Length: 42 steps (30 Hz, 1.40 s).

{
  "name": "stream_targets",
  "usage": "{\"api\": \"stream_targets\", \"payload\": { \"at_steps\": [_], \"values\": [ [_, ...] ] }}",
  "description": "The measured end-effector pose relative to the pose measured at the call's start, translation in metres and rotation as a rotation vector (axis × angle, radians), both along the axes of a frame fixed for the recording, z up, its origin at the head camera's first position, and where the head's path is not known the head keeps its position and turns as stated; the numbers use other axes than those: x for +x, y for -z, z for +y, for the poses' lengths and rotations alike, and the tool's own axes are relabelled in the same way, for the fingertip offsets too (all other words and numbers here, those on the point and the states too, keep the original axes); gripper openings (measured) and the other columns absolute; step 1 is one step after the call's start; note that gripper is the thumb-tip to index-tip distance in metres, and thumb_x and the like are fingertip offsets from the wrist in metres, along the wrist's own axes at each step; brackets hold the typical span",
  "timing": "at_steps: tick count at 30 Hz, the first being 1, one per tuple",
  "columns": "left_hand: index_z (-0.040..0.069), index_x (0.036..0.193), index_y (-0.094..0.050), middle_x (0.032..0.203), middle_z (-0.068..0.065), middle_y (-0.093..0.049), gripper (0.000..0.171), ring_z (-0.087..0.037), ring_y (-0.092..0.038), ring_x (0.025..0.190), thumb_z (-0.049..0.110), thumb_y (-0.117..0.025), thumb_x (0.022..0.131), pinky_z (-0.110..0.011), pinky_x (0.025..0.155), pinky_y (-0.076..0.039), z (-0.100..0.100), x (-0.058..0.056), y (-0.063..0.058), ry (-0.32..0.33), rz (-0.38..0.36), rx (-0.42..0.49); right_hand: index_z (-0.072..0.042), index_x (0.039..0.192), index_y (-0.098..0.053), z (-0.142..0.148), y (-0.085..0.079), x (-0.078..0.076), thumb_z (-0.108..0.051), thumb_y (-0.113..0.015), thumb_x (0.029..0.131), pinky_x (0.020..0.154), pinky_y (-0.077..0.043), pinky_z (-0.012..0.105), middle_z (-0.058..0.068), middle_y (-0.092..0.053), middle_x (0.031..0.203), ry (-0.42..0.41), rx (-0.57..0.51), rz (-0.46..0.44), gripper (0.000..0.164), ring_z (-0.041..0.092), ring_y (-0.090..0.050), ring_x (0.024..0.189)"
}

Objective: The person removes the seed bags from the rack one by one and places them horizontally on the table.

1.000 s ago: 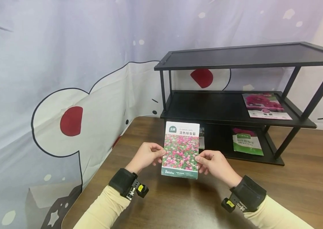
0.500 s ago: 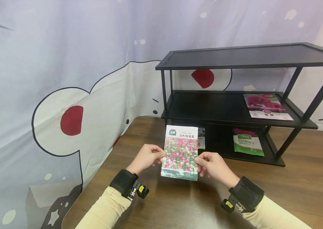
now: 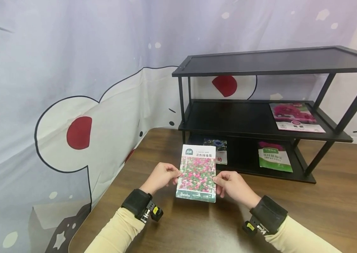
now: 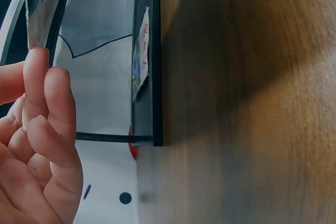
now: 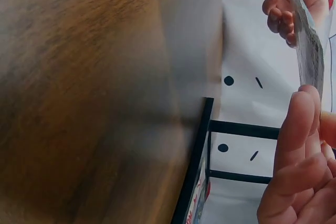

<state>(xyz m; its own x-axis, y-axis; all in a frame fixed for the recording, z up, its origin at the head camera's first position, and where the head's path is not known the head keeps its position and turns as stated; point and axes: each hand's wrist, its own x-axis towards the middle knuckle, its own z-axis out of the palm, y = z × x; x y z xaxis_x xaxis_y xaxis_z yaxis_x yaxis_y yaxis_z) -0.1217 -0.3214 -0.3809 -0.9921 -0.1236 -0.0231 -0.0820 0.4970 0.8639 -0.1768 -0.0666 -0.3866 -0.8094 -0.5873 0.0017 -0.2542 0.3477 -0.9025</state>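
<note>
A flower seed packet (image 3: 196,173) with pink blossoms on its front is held up above the table, its top edge leaning away. My left hand (image 3: 163,176) pinches its left edge between thumb and fingers. On the opposite edge, my right hand (image 3: 233,187) pinches it the same way. The left wrist view shows the packet (image 4: 44,9) edge-on above the left fingertips. In the right wrist view the packet (image 5: 308,40) is again edge-on, with the left hand beyond it.
Behind the hands stands a black tiered shelf (image 3: 229,117) on the wooden table (image 3: 339,196). A pink-flower packet (image 3: 296,117) lies on its middle tier. The bottom tier bears a green-and-white packet (image 3: 274,157) and a blue-flower packet (image 3: 221,154), partly hidden by the held one. A printed cloth (image 3: 70,70) hangs behind.
Both hands have lowered the seed packet slightly and shifted it a little left, tilting its top back. More of the blue-flower packet on the bottom tier now shows.
</note>
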Motion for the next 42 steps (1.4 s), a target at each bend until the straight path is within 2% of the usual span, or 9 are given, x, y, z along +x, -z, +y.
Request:
{"api": "stream_targets", "payload": {
  "at_steps": [2,6,12,16,20,23,27,35,42],
  "values": [
    [0.005,0.079,-0.068,0.058,-0.003,-0.06,0.014,-0.015,-0.056,0.055,0.017,-0.065,0.085,-0.027,0.047,-0.042,-0.002,0.0,0.001,-0.008,-0.009,-0.009,-0.003,0.075,-0.06,-0.001,0.002,0.0,-0.018,-0.056,0.092,0.05,-0.047,0.038,0.006,-0.058,0.06,-0.001,0.003,0.0,0.024,0.021,-0.056,0.052],
    [0.006,0.076,-0.067,0.056,-0.002,-0.059,0.015,-0.02,-0.054,0.054,0.017,-0.065,0.085,-0.026,0.046,-0.042,-0.005,0.001,0.003,-0.005,-0.009,-0.028,-0.005,0.074,-0.061,-0.004,0.005,0.001,-0.02,-0.057,0.092,0.049,-0.045,0.034,0.004,-0.057,0.058,-0.004,0.028,0.013,0.024,0.019,-0.056,0.053],
    [0.007,0.071,-0.066,0.055,-0.002,-0.057,0.016,-0.028,-0.056,0.057,0.016,-0.065,0.084,-0.024,0.046,-0.04,-0.007,0.0,0.005,-0.008,-0.028,-0.064,-0.007,0.073,-0.064,-0.007,0.01,-0.001,-0.021,-0.059,0.091,0.05,-0.038,0.027,0.001,-0.056,0.057,-0.022,0.092,0.093,0.023,0.016,-0.049,0.054],
    [0.006,0.07,-0.065,0.055,-0.003,-0.057,0.017,-0.021,-0.052,0.051,0.016,-0.065,0.084,-0.025,0.045,-0.04,-0.007,-0.003,0.007,-0.016,-0.034,-0.134,-0.006,0.072,-0.064,-0.008,0.01,-0.001,-0.021,-0.059,0.09,0.048,-0.03,0.025,0.0,-0.055,0.055,-0.036,0.118,0.129,0.024,0.013,-0.04,0.051],
    [0.008,0.072,-0.067,0.061,-0.007,-0.062,0.018,-0.013,-0.048,0.047,0.02,-0.064,0.085,-0.026,0.046,-0.041,-0.007,-0.004,0.009,-0.032,-0.063,-0.182,-0.004,0.071,-0.063,-0.011,0.011,-0.001,-0.021,-0.058,0.091,0.047,-0.028,0.024,0.004,-0.057,0.056,-0.052,0.121,0.128,0.027,0.012,-0.036,0.05],
    [0.007,0.074,-0.067,0.066,-0.01,-0.064,0.018,-0.016,-0.055,0.052,0.02,-0.064,0.085,-0.026,0.046,-0.043,-0.007,-0.004,0.009,-0.031,-0.081,-0.184,-0.005,0.069,-0.062,-0.013,0.012,-0.002,-0.021,-0.058,0.091,0.048,-0.03,0.025,0.006,-0.058,0.057,-0.047,0.128,0.123,0.027,0.012,-0.037,0.05],
    [0.006,0.073,-0.066,0.063,-0.007,-0.063,0.018,-0.018,-0.061,0.057,0.019,-0.064,0.085,-0.026,0.044,-0.043,-0.007,-0.004,0.009,-0.023,-0.098,-0.166,-0.008,0.067,-0.061,-0.015,0.015,-0.003,-0.02,-0.058,0.091,0.052,-0.033,0.027,0.004,-0.058,0.058,-0.031,0.148,0.127,0.026,0.013,-0.042,0.054],
    [0.007,0.069,-0.065,0.056,-0.001,-0.058,0.018,-0.014,-0.055,0.052,0.016,-0.064,0.085,-0.023,0.045,-0.039,-0.012,-0.005,0.016,-0.013,-0.134,-0.196,-0.009,0.067,-0.06,-0.022,0.02,-0.005,-0.018,-0.057,0.09,0.052,-0.032,0.026,0.002,-0.056,0.056,-0.08,0.211,0.158,0.026,0.012,-0.04,0.052],
    [0.005,0.067,-0.062,0.055,-0.002,-0.057,0.019,-0.011,-0.054,0.049,0.014,-0.065,0.084,-0.024,0.044,-0.045,-0.014,-0.006,0.022,-0.001,-0.195,-0.181,-0.006,0.062,-0.053,-0.028,0.023,-0.007,-0.017,-0.058,0.09,0.052,-0.034,0.026,0.0,-0.056,0.056,-0.143,0.239,0.18,0.03,0.011,-0.042,0.051]
  ]
}}
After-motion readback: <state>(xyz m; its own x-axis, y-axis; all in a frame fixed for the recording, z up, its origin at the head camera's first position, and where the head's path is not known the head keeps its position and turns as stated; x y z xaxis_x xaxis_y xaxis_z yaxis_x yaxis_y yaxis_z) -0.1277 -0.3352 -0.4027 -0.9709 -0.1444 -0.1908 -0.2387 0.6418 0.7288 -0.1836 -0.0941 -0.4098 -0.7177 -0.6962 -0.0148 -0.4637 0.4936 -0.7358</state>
